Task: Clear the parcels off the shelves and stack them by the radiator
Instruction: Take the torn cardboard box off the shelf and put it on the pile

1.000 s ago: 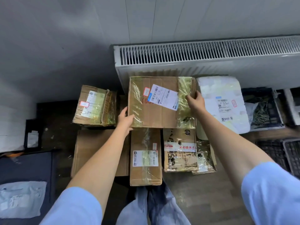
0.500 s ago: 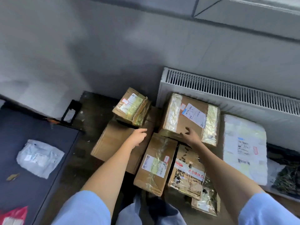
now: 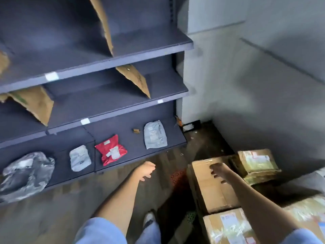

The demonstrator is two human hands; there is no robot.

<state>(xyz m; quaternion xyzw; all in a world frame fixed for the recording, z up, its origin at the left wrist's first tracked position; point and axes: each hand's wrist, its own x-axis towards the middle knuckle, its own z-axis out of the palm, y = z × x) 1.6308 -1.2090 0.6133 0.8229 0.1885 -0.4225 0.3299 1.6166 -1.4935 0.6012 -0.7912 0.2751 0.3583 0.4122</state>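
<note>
Dark shelving point(image 3: 98, 110) held soft, likely light mailers, the red mailer point(image 3: 111, 150) nearest, graspable by an edge; left hand point(image 3: 146, 170) and right hand point(image 3: 219, 170) hung loose, empty.

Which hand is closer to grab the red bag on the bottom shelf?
Probably the left hand. It hangs open just below the red bag, holding nothing. The right hand is empty too, but sits farther off, over the cardboard box.

Seemingly open floor point(image 3: 79, 199) before bottom shelf point(image 3: 133, 143)
</note>
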